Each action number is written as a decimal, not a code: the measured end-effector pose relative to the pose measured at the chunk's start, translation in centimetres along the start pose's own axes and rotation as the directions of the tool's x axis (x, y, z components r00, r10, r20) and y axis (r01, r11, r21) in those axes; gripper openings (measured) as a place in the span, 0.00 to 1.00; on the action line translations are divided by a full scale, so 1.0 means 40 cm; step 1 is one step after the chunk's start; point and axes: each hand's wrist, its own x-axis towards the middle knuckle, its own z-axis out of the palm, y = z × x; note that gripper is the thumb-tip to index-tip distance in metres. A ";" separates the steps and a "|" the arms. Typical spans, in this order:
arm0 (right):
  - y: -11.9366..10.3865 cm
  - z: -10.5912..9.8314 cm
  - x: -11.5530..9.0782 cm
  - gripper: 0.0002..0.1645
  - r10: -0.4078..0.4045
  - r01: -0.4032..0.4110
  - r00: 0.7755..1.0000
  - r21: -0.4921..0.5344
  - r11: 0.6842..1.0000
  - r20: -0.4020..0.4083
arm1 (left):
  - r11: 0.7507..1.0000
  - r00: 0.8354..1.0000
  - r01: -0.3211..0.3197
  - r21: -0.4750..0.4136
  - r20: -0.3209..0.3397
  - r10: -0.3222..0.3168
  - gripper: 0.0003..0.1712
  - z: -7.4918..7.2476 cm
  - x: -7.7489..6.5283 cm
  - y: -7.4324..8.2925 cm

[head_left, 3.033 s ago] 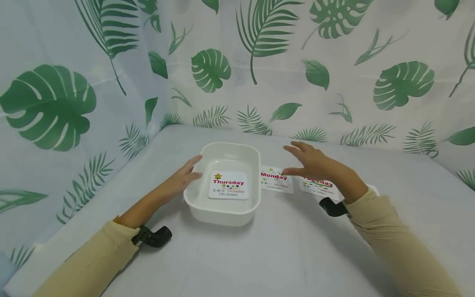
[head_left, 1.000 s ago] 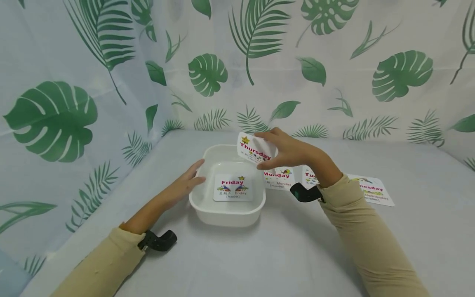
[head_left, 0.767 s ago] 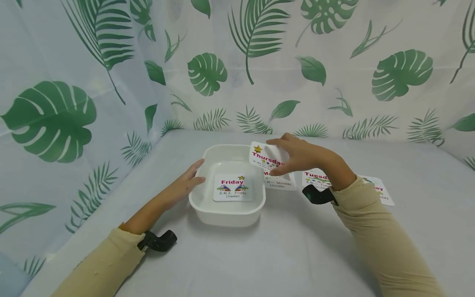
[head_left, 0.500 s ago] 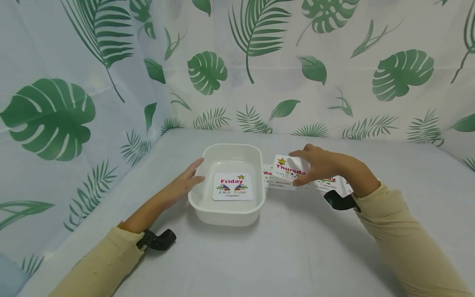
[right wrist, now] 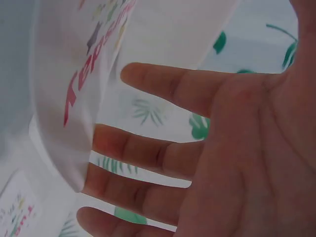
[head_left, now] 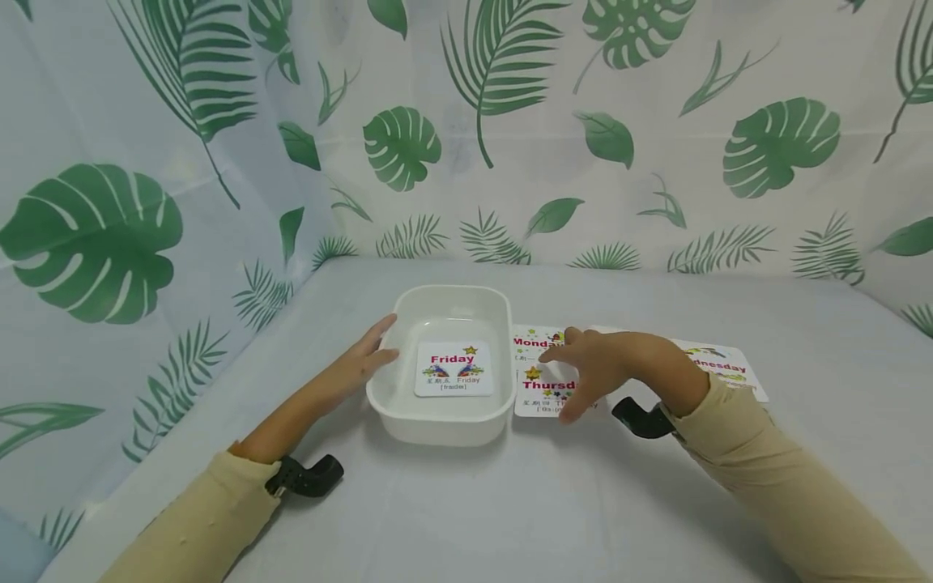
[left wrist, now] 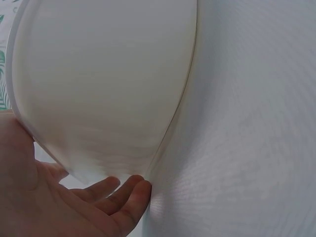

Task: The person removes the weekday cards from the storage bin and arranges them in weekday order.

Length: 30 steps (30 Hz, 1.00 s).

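Observation:
A white plastic basin (head_left: pixel 440 433) stands on the table with a Friday card (head_left: pixel 453 380) lying inside. My left hand (head_left: pixel 353 368) holds its left side, thumb and index finger over the rim and the other fingers against the outer wall (left wrist: pixel 103 89). To the right of the basin, my right hand (head_left: pixel 605 364) holds a Thursday card (head_left: pixel 543 397) by its edges, thumb at the near edge and fingers at the far one. That card overlaps the Monday card (head_left: pixel 530 344). In the right wrist view, straight fingers (right wrist: pixel 148 148) meet a printed card (right wrist: pixel 79 98).
A Wednesday card (head_left: pixel 729 372) lies farther right, partly covered by my right wrist. The Tuesday card is almost wholly hidden behind my right hand. A leaf-patterned cloth (head_left: pixel 525 162) hangs behind the white table (head_left: pixel 496 518).
My right hand took the Thursday card out of the basin, uncovering the Friday card. It carried it right, then lowered it in front of the Monday card. The left hand stayed on the basin.

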 end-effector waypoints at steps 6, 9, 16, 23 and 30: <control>-0.042 0.024 0.009 0.47 0.026 -0.026 0.998 -0.005 1.000 0.052 | 1.000 1.000 0.001 -0.012 -0.005 -0.001 0.37 0.002 0.002 -0.007; -0.052 0.029 0.012 0.46 0.039 -0.038 0.997 -0.002 0.999 0.065 | 1.000 1.000 -0.001 -0.011 -0.010 0.001 0.37 0.003 0.002 -0.005; -0.061 0.036 0.018 0.46 0.051 -0.050 0.996 -0.019 0.999 0.067 | 1.000 1.000 -0.002 -0.004 -0.014 0.002 0.37 0.002 0.001 -0.001; -0.064 0.042 0.024 0.47 0.053 -0.050 0.997 -0.046 0.998 0.056 | 1.000 1.000 0.007 -0.015 -0.005 -0.007 0.37 0.002 -0.005 -0.002; -0.071 0.044 0.018 0.48 0.056 -0.054 0.997 -0.046 0.997 0.048 | 1.000 1.000 0.013 -0.018 -0.009 -0.013 0.37 0.005 -0.004 -0.001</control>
